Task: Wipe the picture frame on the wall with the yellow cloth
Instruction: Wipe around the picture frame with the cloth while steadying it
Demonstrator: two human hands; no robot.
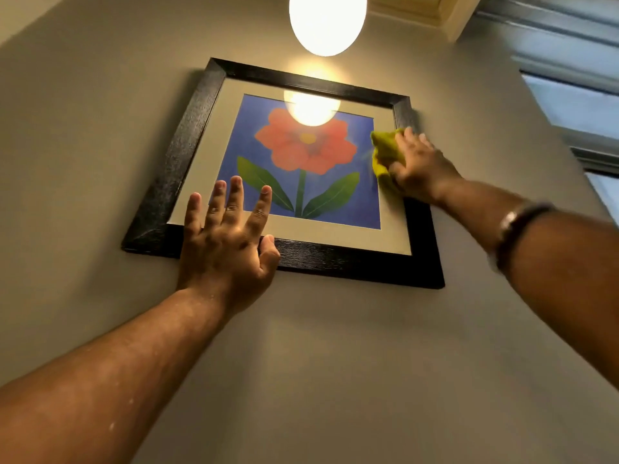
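picture frame (174,155) hangs on the grey wall (100,95) under a lit lamp (327,21) | left hand (227,239) spread flat, grasping nothing, over frame's lower edge | right hand (420,165) presses yellow cloth (385,150), bunched in its grasp, against frame's right side

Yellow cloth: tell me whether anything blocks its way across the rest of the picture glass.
The left hand lies spread flat on the black wooden picture frame's lower left glass, in the path of the crumpled yellow cloth held by the right hand at the right edge. Nothing else visible.
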